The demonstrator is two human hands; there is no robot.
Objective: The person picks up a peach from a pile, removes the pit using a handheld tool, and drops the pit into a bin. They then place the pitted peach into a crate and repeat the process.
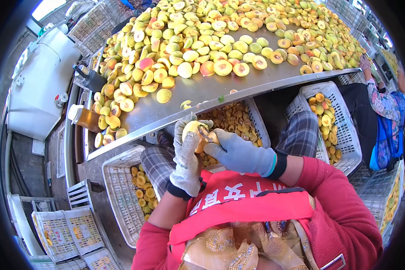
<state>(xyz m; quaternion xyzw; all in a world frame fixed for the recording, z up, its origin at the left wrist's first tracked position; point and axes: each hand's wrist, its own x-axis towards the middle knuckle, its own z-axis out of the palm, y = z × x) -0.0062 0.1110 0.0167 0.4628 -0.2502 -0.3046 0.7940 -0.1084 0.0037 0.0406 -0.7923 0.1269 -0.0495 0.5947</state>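
My left hand (186,155), in a pale grey knitted glove, is closed around a yellow peach half (192,128) above my lap. In a blue-grey coated glove, my right hand (240,152) grips a pitting knife (203,132), whose curved metal blade touches the peach. My right fingers partly cover the tool's handle. Just beyond my hands runs the rim of a metal table (166,121), heaped with halved peaches (180,45). Below my hands, between my knees, a crate (258,121) holds peach pieces and scraps.
White plastic crates with peach halves stand at my left (117,189) and right (346,130). A jar of amber liquid (83,118) and a dark mug (92,80) sit at the table's left edge. Another person (384,108) works at far right. Stacked crates (67,229) stand lower left.
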